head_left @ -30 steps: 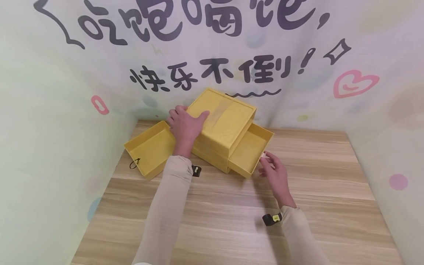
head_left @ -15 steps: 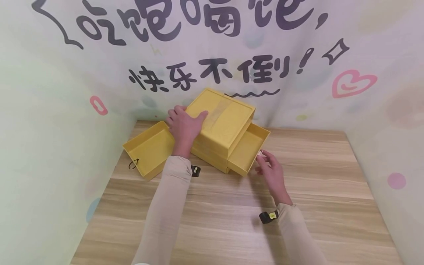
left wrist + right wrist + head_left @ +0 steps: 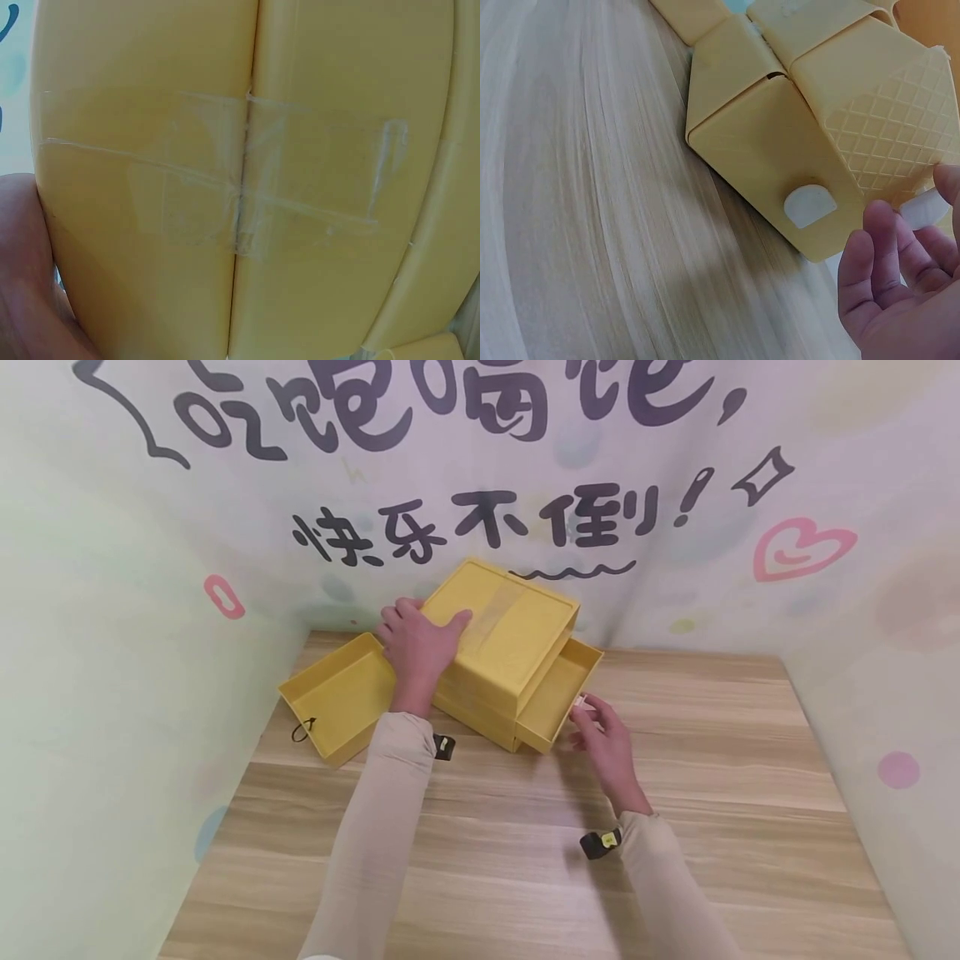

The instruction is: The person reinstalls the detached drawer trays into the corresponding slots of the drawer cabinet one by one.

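Observation:
A yellow two-tier drawer box (image 3: pixel 517 627), its tiers joined with clear tape, stands at an angle near the back of the table. My left hand (image 3: pixel 420 647) grips its left top edge, thumb lying on top and fingers over the side; in the left wrist view the taped side (image 3: pixel 322 172) fills most of the picture. A yellow drawer (image 3: pixel 558 693) sticks partway out on the right. My right hand (image 3: pixel 606 743) pinches the white knob (image 3: pixel 926 208) on its front. Another white knob (image 3: pixel 810 206) shows on the neighbouring drawer front in the right wrist view.
A loose yellow drawer (image 3: pixel 341 702) lies left of the box, with a black loop (image 3: pixel 303 729) at its front. The wood-grain table (image 3: pixel 495 852) meets a printed backdrop (image 3: pixel 697 610) behind and pale walls at both sides.
The right-hand drawer has slid further into the box, and my right hand has moved left with it. My left hand and the box have stayed in place.

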A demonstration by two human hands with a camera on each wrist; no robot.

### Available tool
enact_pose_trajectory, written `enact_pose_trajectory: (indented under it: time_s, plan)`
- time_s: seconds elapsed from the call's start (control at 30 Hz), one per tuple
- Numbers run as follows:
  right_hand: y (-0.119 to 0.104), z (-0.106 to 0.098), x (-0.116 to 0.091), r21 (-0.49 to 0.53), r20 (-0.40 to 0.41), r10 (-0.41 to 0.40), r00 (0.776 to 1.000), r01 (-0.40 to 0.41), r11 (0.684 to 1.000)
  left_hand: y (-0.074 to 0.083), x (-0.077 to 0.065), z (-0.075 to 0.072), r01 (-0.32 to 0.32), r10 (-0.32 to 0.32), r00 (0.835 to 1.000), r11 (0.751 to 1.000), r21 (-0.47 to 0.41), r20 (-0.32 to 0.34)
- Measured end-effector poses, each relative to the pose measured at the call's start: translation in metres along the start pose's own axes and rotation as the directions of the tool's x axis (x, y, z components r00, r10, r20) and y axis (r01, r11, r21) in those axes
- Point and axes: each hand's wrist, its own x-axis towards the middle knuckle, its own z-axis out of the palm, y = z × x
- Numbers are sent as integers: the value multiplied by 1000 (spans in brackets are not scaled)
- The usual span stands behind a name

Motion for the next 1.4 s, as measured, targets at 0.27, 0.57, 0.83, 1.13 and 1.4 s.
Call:
enact_pose_trajectory:
  time_s: [0.27, 0.57, 0.83, 1.13, 1.4]
  plan:
    - [-2, 5, 1, 7, -11, -15, 1000, 15, 1000, 0, 0, 1, -8, 8, 1000, 1000, -6, -10]
    - [-3, 11, 5, 18, -8, -34, 999, 34, 999, 0, 2, 1, -1, 0, 1000, 1000, -5, -16]
    - [-2, 15, 9, 14, -6, -41, 999, 41, 999, 0, 2, 0, -7, 6, 1000, 1000, -14, -10]
    - [-5, 18, 10, -9, 5, -46, 999, 46, 999, -1, 1, 1, -8, 8, 1000, 1000, -15, -16]
    - [-6, 21, 13, -54, 20, -65, 998, 66, 996, -1, 1, 1, 2, -2, 1000, 1000, -20, -8]
